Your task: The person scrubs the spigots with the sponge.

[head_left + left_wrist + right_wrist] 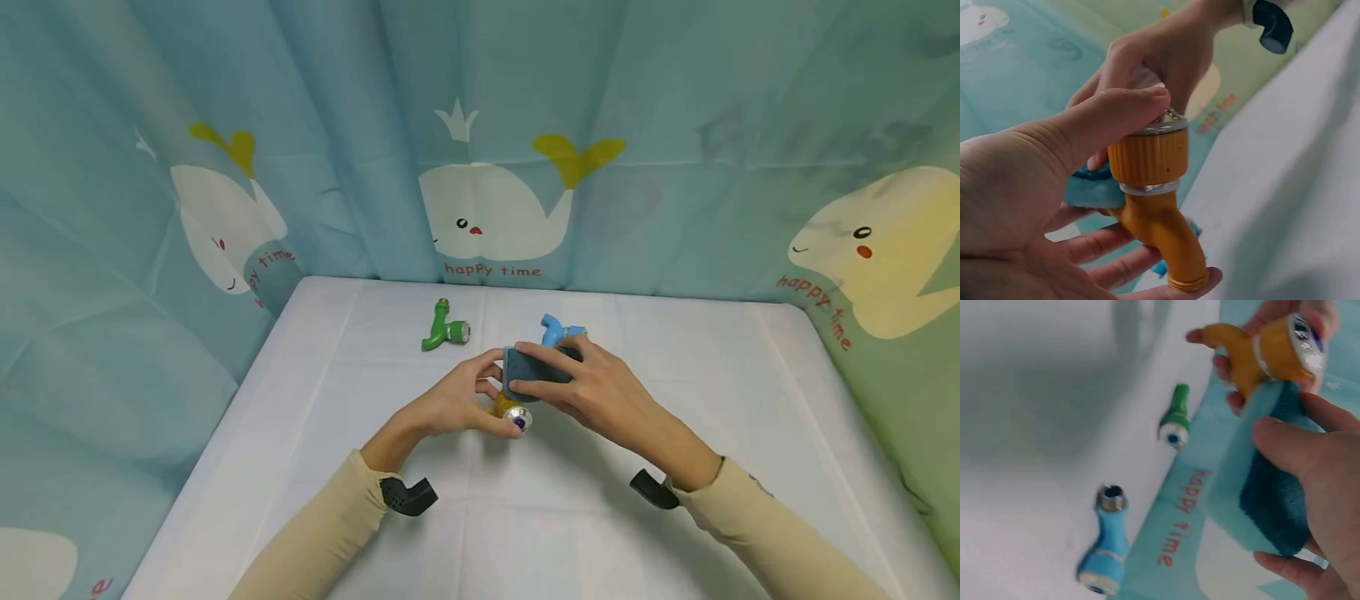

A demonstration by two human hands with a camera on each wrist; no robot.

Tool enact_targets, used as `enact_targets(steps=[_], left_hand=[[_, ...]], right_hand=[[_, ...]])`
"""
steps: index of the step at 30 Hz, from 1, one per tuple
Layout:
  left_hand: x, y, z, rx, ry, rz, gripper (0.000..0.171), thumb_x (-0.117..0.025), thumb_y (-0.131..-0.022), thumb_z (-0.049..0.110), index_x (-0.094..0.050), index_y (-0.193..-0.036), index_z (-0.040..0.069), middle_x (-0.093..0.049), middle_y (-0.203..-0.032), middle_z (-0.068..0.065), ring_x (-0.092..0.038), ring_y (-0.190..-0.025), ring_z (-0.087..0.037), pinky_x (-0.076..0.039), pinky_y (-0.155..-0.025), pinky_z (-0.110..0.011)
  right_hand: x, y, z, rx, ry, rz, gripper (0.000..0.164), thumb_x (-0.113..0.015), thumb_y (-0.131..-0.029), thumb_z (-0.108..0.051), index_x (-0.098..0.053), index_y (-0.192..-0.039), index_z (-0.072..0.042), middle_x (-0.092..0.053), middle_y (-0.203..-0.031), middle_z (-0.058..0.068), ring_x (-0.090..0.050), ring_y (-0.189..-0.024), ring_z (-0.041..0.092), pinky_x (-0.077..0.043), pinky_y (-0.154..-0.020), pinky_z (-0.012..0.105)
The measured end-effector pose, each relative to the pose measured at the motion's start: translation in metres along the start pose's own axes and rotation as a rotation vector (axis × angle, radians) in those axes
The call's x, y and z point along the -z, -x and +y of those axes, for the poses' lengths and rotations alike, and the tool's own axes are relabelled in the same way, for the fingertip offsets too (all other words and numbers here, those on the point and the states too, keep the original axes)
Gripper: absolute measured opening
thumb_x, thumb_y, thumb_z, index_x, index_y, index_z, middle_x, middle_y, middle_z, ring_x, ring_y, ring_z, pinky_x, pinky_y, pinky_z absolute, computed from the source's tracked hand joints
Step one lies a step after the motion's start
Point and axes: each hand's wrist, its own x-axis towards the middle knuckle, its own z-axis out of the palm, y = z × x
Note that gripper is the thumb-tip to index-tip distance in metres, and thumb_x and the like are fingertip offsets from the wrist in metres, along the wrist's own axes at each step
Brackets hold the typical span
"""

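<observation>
My left hand [465,400] grips an orange-yellow faucet [1150,162] with a silver cap, the thumb over its cap end and the fingers under its body and spout. My right hand [600,387] pinches a two-tone sponge [1272,475], light blue-green on one side and dark teal on the other. In the right wrist view the sponge's end meets the faucet's body. Both things are held above the white table. From the head view the fingers and sponge hide much of the orange-yellow faucet.
A green faucet [442,327] lies on the white table [360,333] toward the back. Just beyond my right hand lies a light blue faucet [1107,540]. A blue curtain [375,125] printed with whales hangs behind and beside the table.
</observation>
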Motion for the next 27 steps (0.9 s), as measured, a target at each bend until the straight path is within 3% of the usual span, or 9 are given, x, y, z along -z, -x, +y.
enact_targets(steps=[6, 14, 19, 23, 27], left_hand=[[0.001, 0.0, 0.003, 0.028, 0.01, 0.035, 0.105, -0.092, -0.076, 0.012, -0.029, -0.16, 0.018, -0.057, -0.124, -0.011, -0.068, -0.102, -0.021, -0.053, -0.093, -0.042], [0.002, -0.001, 0.003, 0.103, 0.104, 0.084, 0.104, -0.09, -0.079, 0.01, -0.028, -0.161, 0.02, -0.057, -0.126, -0.013, -0.066, -0.104, -0.023, -0.056, -0.081, -0.034], [0.004, -0.002, 0.0, 0.111, 0.131, 0.088, 0.101, -0.089, -0.079, 0.009, -0.031, -0.16, 0.023, -0.058, -0.126, -0.013, -0.066, -0.105, -0.026, -0.057, -0.082, -0.035], [0.003, -0.003, -0.002, 0.104, 0.087, 0.084, 0.104, -0.091, -0.079, 0.012, -0.029, -0.161, 0.023, -0.059, -0.127, -0.012, -0.066, -0.107, -0.024, -0.056, -0.085, -0.036], [0.002, -0.002, -0.001, 0.092, 0.094, 0.085, 0.106, -0.091, -0.078, 0.011, -0.028, -0.161, 0.025, -0.06, -0.127, -0.013, -0.067, -0.106, -0.025, -0.057, -0.084, -0.036]], right_hand=[[0.006, -0.005, 0.001, -0.034, -0.058, -0.014, 0.061, -0.09, -0.081, -0.023, -0.068, -0.134, -0.041, -0.052, -0.149, 0.007, -0.054, -0.096, 0.031, -0.055, -0.059, 0.038], [-0.001, -0.007, -0.002, -0.058, 0.103, -0.037, 0.068, -0.09, -0.081, -0.032, -0.06, -0.14, -0.045, -0.05, -0.148, 0.009, -0.058, -0.091, 0.037, -0.055, -0.054, 0.038], [-0.003, -0.004, -0.004, -0.094, -0.017, -0.074, 0.083, -0.095, -0.075, -0.026, -0.056, -0.147, -0.038, -0.043, -0.153, 0.013, -0.057, -0.102, 0.039, -0.056, -0.054, 0.036], [-0.005, -0.003, -0.006, -0.124, -0.139, -0.044, 0.08, -0.094, -0.076, -0.023, -0.057, -0.147, -0.034, -0.042, -0.153, 0.016, -0.063, -0.103, 0.035, -0.058, -0.06, 0.036], [-0.012, 0.0, -0.009, -0.123, -0.094, -0.001, 0.082, -0.095, -0.075, -0.026, -0.057, -0.147, -0.035, -0.043, -0.152, 0.017, -0.061, -0.103, 0.038, -0.058, -0.056, 0.037]])
